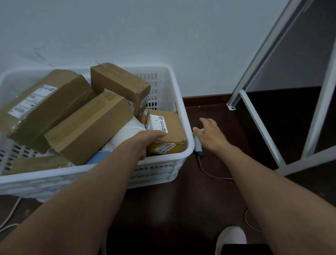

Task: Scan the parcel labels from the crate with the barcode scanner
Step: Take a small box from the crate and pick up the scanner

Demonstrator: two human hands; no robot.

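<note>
A white slatted plastic crate (pixel 184 115) on the dark floor holds several brown cardboard parcels. My left hand (pixel 148 140) reaches into its right corner and grips the near-left edge of a small brown parcel (pixel 170 125) with a white label on top. A grey barcode scanner (pixel 198 146) lies on the floor just right of the crate, its cable (pixel 213 174) trailing toward me. My right hand (pixel 211 134) hovers over the scanner's upper end with fingers spread; whether it touches the scanner is unclear.
A long parcel (pixel 88 127), a large labelled parcel (pixel 41 106) and an upright parcel (pixel 121 84) fill the crate, with a white bag (pixel 125 137) between them. A white metal frame (pixel 263 127) stands at right. The wall is close behind. My shoe (pixel 231 238) is near the bottom.
</note>
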